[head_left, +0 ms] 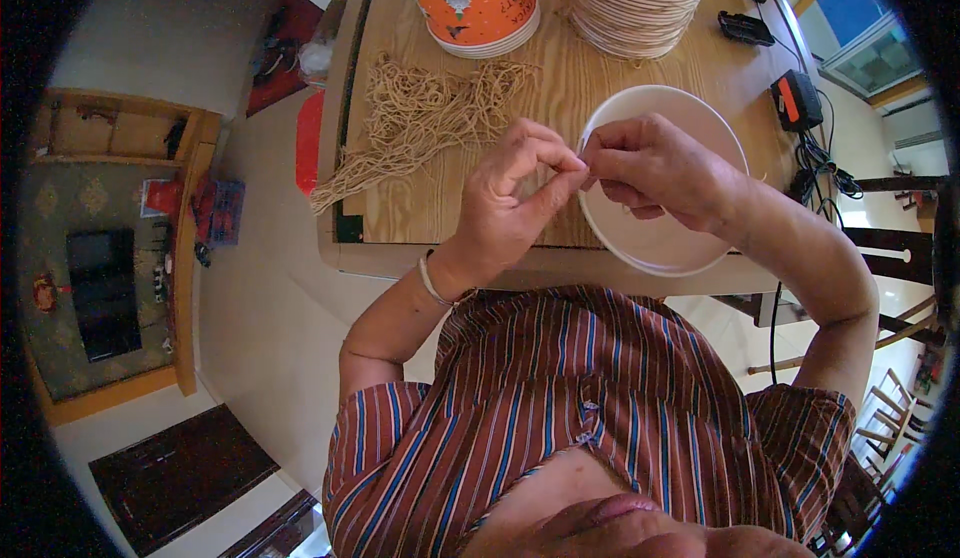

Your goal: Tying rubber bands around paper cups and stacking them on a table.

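My left hand (515, 198) and my right hand (665, 173) meet at the fingertips above the table, each with thumb and forefinger pinched together. Whatever lies between the fingers is too small to make out. Under my right hand stands a round white tub (712, 118), its mouth facing up and partly covered by that hand and forearm. Left of the tub, a loose bundle of thin tan strings (430, 118) lies on the wooden table (400, 226), its tapered end reaching the table's left edge.
Behind the strings stand nested orange printed paper buckets (480, 13). A tall pale ribbed stack (642, 3) is to their right. Along the right edge are a black device (746, 28), a black-and-orange box (796, 101) and coiled black cables (822, 173). A red object (307, 143) is beside the left edge.
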Demonstrator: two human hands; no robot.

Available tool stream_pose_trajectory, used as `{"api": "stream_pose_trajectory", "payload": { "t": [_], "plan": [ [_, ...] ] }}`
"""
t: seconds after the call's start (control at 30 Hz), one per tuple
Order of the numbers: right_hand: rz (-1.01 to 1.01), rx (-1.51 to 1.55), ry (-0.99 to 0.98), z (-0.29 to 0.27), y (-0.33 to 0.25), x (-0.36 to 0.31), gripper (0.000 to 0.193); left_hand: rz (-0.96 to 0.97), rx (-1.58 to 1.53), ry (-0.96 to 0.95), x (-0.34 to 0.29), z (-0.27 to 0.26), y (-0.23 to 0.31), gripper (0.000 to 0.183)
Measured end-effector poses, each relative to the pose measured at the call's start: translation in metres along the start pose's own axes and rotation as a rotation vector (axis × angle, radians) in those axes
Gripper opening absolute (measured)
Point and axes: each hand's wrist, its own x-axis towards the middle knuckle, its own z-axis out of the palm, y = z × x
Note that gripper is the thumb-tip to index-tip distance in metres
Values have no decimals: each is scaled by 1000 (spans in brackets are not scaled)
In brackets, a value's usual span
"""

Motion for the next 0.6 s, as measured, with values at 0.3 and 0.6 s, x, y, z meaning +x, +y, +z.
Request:
{"api": "stream_pose_trajectory", "payload": {
  "t": [0.3, 0.6],
  "plan": [
    [-31, -74, 65, 6, -6, -4, 8, -238, -302, 114, -16, 13, -11, 8],
    [-514, -440, 214, 6, 12, -2, 8, -301, -327, 190, -10, 20, -8, 5]
  ]
}}
